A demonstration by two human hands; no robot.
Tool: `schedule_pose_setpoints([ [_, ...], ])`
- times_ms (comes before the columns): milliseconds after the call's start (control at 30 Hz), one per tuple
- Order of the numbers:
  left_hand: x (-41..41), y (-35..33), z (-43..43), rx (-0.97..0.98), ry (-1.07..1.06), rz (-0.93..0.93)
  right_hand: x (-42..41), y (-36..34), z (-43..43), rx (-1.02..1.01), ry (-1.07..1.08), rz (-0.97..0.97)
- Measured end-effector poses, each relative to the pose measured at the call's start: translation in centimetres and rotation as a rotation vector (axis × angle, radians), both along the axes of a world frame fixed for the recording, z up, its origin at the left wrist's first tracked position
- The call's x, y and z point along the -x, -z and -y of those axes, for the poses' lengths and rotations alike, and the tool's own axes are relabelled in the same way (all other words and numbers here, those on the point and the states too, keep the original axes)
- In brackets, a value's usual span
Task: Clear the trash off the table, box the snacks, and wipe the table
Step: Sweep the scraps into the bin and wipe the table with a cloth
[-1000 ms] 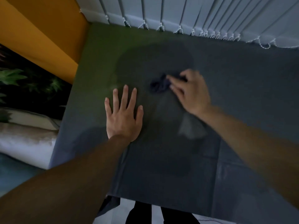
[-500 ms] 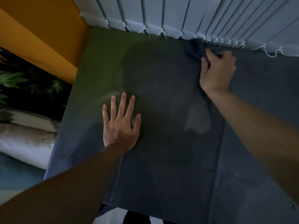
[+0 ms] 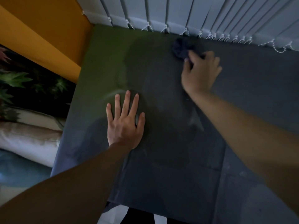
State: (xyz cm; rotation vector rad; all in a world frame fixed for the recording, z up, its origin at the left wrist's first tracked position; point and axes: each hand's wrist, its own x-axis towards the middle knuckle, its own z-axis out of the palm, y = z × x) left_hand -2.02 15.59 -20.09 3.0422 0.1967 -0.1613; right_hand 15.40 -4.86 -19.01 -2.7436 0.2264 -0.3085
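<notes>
The dark cloth (image 3: 180, 49) lay bunched in a loose wad at the far edge of the table (image 3: 169, 159), just short of the vertical blinds (image 3: 202, 15) and their bead chain. The right hand (image 3: 199, 75) had it by its near side, fingers curled closed around a fold, though motion blur hid exactly how much fabric sat inside the grip. It looked soft, light and limp — a thing that would crumple under any pressure and trail behind the hand rather than push ahead of it — so the sensible hold seemed to be a palm-down bunch over its middle, with enough fabric spread underneath to meet the surface. The left hand (image 3: 125, 122) rested flat on the tabletop, fingers spread wide and holding nothing, apparently as a brace. No trash or snacks showed on the dark surface, which suggested the wiping stage. An orange wall (image 3: 40, 34) stood to the left.
</notes>
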Motion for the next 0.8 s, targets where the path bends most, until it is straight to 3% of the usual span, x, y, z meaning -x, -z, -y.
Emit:
schedule_pose_setpoints([
  [100, -0.1, 0.0, 0.0, 0.004, 0.004, -0.012, 4.1, -0.1, -2.0, -0.043, -0.385, -0.011],
  [167, -0.1, 0.0, 0.0, 0.014, 0.005, -0.025, 4.8, -0.3, -0.5, 0.039, -0.698, -0.021],
  [200, -0.2, 0.0, 0.1, 0.02, 0.004, -0.029, 4.1, -0.3, 0.6, 0.073, -0.743, -0.002],
  [400, -0.1, 0.0, -0.1, 0.05, 0.003, -0.03, 2.3, -0.5, 3.7, 0.009, -0.049, -0.041],
  [600, -0.2, -0.1, -0.1, 0.051, 0.003, -0.03, 10.4, -0.8, 1.6, 0.034, -0.448, -0.064],
  [667, -0.2, -0.1, 0.0, 0.035, 0.007, -0.027, 9.8, -0.7, 3.5, 0.093, -0.306, -0.025],
  [800, -0.3, 0.1, -0.1, 0.028, 0.016, -0.031, 11.0, -0.9, 3.3, 0.02, 0.04, -0.037],
])
